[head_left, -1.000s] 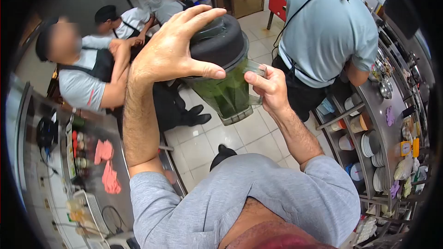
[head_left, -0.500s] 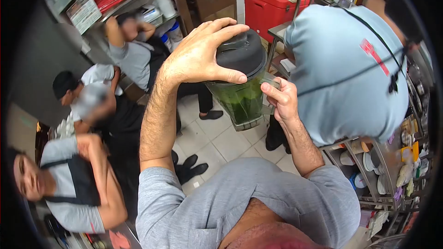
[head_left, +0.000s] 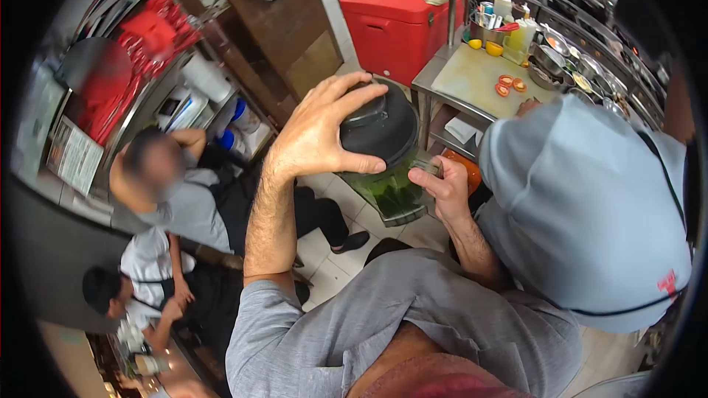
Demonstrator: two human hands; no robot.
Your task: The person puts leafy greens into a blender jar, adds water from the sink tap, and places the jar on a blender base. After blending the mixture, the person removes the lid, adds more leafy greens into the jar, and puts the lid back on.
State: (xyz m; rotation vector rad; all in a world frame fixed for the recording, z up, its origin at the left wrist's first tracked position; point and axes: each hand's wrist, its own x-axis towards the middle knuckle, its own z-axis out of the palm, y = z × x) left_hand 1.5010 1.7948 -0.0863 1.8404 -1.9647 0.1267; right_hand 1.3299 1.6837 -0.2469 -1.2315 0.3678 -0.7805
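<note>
A clear blender jar (head_left: 387, 199) with green leafy contents is held up in front of my chest, slightly tilted. Its black lid (head_left: 394, 133) is on. My left hand (head_left: 313, 129) grips the lid from above, fingers curved over the top and thumb along the near rim. At the jar's right side, my right hand (head_left: 450, 190) is closed around the clear handle (head_left: 429, 166), thumb on the upper part. The jar hangs above the tiled floor, touching no surface.
Close on my right, a co-worker in grey (head_left: 575, 206) bends near a cutting board (head_left: 468, 74) with tomato slices (head_left: 509, 85). A red cooler (head_left: 391, 26) stands ahead. Two people (head_left: 184, 206) are at left, near a shelf with red cloths (head_left: 125, 81).
My view has turned right, bringing the cutting board and prep counter into sight. The jar sits slightly lower in view. Both hands keep the same hold on it.
</note>
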